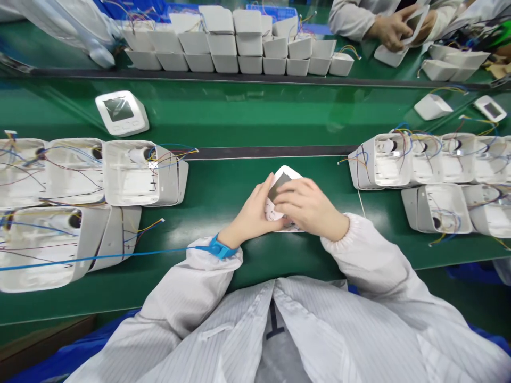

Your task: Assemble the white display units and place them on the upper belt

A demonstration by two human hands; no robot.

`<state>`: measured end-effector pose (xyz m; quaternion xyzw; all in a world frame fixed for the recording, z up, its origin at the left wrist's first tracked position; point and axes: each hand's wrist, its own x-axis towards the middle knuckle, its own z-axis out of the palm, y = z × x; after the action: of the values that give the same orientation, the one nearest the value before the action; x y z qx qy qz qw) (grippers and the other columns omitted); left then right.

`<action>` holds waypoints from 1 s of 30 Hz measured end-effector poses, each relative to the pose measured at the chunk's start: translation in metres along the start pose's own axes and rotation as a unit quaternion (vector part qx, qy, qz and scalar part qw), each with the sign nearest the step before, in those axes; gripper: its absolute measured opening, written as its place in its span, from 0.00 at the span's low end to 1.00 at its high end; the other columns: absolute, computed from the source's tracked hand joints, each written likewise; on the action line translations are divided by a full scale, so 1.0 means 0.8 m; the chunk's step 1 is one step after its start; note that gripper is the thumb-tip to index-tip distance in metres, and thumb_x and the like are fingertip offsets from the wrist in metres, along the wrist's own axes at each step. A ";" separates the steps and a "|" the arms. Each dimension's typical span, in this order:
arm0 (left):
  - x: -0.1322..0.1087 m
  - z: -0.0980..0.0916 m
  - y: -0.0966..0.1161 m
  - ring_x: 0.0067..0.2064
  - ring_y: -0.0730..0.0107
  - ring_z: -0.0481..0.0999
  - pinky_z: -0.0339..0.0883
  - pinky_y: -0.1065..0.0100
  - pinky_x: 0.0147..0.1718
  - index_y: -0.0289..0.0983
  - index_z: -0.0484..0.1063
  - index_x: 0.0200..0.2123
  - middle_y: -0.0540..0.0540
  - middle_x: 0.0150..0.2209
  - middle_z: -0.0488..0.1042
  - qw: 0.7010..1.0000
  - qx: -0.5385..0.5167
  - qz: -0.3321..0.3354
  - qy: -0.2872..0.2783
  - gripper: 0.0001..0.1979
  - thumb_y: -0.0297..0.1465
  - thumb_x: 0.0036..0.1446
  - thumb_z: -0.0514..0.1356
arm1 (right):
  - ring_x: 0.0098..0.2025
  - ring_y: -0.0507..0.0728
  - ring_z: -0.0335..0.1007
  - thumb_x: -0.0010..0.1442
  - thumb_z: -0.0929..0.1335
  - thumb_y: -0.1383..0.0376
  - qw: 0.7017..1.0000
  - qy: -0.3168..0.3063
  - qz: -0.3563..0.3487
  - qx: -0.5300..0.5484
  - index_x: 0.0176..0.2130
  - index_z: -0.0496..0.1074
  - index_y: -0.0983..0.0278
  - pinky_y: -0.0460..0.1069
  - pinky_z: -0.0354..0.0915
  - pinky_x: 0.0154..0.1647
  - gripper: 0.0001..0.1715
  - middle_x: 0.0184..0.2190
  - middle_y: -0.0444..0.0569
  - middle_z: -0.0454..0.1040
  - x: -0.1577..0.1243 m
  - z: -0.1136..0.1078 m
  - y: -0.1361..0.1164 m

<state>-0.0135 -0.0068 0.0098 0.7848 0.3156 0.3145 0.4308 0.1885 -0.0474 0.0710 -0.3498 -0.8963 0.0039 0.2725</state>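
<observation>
Between my two hands is a white monitor (pixel 285 171) with a grey screen, turned at an angle above the green bench. My left hand (pixel 252 211) wraps its left side, the thumb low and the fingers along the upper edge. Bent over the screen and the right side are the fingers of my right hand (pixel 309 205), which cover much of the front. A blue wrist strap (pixel 219 248) circles my left wrist, its cord running off to the left. Part of a white piece shows below the monitor, mostly hidden by the hands.
Open white housings with coloured wires stand in stacks at the left (pixel 131 181) and right (pixel 393 159). Another monitor (pixel 120 113) lies at the back left. Behind a dark rail (pixel 239 152) is a row of white housings (pixel 223 45). A co-worker's hands (pixel 393 29) hold a white part.
</observation>
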 end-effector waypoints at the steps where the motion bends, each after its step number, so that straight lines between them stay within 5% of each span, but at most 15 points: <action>1: 0.000 0.002 -0.002 0.66 0.41 0.58 0.51 0.44 0.65 0.38 0.43 0.71 0.32 0.68 0.55 1.000 -0.001 0.014 0.013 0.57 0.43 0.46 0.71 | 0.58 0.60 0.67 0.68 0.65 0.61 0.999 0.017 0.032 0.007 0.45 0.75 0.57 0.60 0.62 0.57 0.09 0.48 0.48 0.78 -0.002 -0.008 0.005; 5: 0.005 0.013 -0.012 0.68 0.41 0.55 0.50 0.47 0.66 0.36 0.47 0.70 0.30 0.68 0.53 0.990 -0.083 0.081 0.075 0.52 0.45 0.48 0.69 | 0.46 0.60 0.73 0.65 0.68 0.54 0.979 0.026 0.198 0.035 0.48 0.75 0.60 0.54 0.67 0.45 0.17 0.46 0.52 0.77 -0.012 -0.029 0.023; 9: 0.011 0.038 -0.019 0.65 0.44 0.62 0.58 0.49 0.63 0.38 0.59 0.63 0.33 0.63 0.61 0.965 -0.234 0.073 0.096 0.40 0.52 0.54 0.63 | 0.34 0.57 0.71 0.66 0.66 0.66 0.958 -0.187 0.205 -0.072 0.34 0.78 0.65 0.51 0.59 0.31 0.11 0.32 0.52 0.77 -0.003 -0.015 0.013; 12: 0.011 0.050 -0.023 0.63 0.44 0.66 0.58 0.49 0.63 0.38 0.64 0.60 0.35 0.62 0.63 0.945 -0.312 0.055 0.085 0.38 0.55 0.53 0.61 | 0.37 0.60 0.71 0.64 0.66 0.69 0.939 -0.260 0.186 -0.130 0.35 0.78 0.69 0.53 0.56 0.30 0.11 0.34 0.57 0.76 0.009 0.003 -0.002; 22: 0.005 0.038 -0.034 0.63 0.45 0.68 0.60 0.44 0.63 0.39 0.63 0.61 0.35 0.63 0.63 0.958 -0.259 0.109 0.049 0.33 0.45 0.56 0.65 | 0.36 0.57 0.65 0.67 0.64 0.64 0.964 -0.142 0.185 -0.130 0.38 0.75 0.66 0.52 0.53 0.33 0.11 0.34 0.51 0.74 -0.014 0.031 0.014; 30: 0.000 0.048 -0.040 0.64 0.45 0.66 0.59 0.45 0.64 0.40 0.64 0.62 0.37 0.63 0.65 0.943 -0.308 0.108 0.058 0.36 0.52 0.56 0.61 | 0.36 0.54 0.66 0.71 0.63 0.58 0.973 -0.061 0.207 -0.082 0.35 0.77 0.62 0.50 0.55 0.35 0.19 0.33 0.47 0.75 -0.019 0.041 0.017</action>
<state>0.0081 -0.0114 -0.0349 0.6234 0.1409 0.4858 0.5962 0.1901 -0.0403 0.0332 -0.5482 -0.8165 0.0080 0.1808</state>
